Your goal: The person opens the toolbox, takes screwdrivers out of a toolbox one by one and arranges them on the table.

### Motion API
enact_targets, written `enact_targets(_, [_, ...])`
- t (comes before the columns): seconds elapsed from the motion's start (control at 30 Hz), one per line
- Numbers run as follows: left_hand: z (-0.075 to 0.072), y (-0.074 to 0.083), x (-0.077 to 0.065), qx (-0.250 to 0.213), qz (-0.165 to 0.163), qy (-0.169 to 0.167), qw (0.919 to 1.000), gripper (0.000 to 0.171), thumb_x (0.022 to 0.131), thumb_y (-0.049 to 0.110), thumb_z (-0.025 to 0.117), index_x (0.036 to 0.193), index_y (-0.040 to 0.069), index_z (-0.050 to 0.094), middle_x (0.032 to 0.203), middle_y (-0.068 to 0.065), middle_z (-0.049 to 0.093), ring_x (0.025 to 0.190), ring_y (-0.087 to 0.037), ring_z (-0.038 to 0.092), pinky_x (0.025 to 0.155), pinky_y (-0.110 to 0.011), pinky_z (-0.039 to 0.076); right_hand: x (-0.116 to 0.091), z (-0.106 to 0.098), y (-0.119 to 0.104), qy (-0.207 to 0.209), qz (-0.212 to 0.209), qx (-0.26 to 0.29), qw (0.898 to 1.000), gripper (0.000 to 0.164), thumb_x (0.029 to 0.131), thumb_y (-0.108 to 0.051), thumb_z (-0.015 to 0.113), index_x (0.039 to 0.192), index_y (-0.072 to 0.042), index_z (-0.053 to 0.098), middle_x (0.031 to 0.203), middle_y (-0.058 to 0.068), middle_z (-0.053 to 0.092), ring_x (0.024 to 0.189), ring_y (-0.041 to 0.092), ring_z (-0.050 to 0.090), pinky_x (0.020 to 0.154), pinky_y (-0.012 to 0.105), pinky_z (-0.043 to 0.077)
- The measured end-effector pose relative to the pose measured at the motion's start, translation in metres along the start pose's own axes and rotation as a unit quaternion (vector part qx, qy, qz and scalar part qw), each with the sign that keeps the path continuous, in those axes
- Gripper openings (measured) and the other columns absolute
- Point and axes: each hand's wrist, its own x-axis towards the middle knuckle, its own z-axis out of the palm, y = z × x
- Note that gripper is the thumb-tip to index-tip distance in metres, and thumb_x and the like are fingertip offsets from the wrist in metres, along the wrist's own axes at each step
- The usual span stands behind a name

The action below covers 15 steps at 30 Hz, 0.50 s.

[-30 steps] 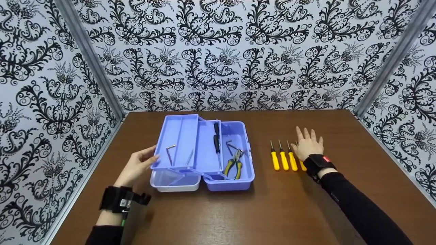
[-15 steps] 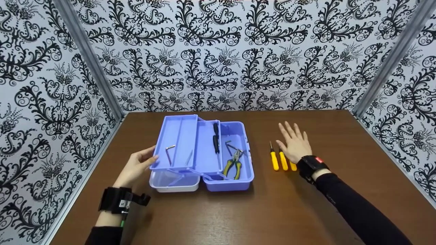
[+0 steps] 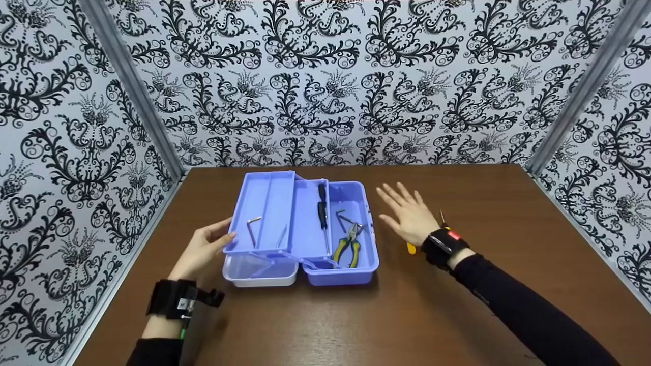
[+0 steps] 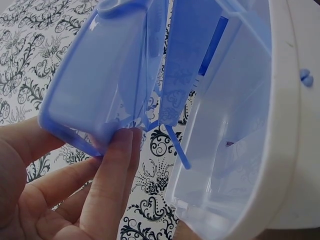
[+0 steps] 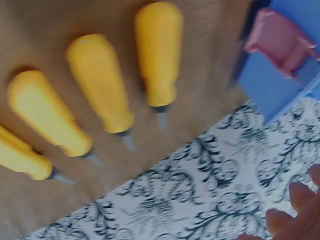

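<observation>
Purple tray (image 3: 277,198) in left hand's (image 3: 202,248) pinch; right hand (image 3: 410,217) (palm down, splayed, empty) near 4 screwdrivers (image 5: 100,82).

Blurred yellow screwdrivers (image 5: 100,82), right-wrist view

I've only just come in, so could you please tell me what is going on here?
Someone's left hand holds the outer edge of the upper tray of an open lilac-blue toolbox. Their right hand, fingers spread and holding nothing, is over the table beside the toolbox. Four yellow-handled screwdrivers lie on the table, and pliers lie inside the toolbox.
</observation>
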Motion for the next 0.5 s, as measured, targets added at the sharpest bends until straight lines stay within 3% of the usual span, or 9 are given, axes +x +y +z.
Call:
enact_targets(0.3, [0.001,0.0,0.003,0.01,0.008,0.002,0.9999,0.056,0.099,0.014,0.059,0.147,-0.006,0.039,0.138,-0.033,0.053,0.087,-0.001,0.067,0.077,-0.019,0.057,0.016,-0.004,-0.038,-0.045,-0.073,-0.012,0.996,0.062,0.102,-0.043,0.046,0.157,-0.019,0.028,0.162,0.006,0.027,0.152,0.036,0.014,0.121,0.064,0.008])
enact_targets(0.5, [0.001,-0.001,0.002,0.005,0.007,0.004,1.0,0.056,0.099,0.013,0.059,0.147,-0.007,0.039,0.137,-0.034,0.053,0.086,-0.001,0.067,0.078,-0.019,0.057,0.03,-0.007,-0.063,-0.082,-0.114,-0.036,0.99,0.061,0.103,-0.048,0.04,0.157,-0.021,0.027,0.162,0.004,0.028,0.153,0.035,0.014,0.122,0.061,0.009])
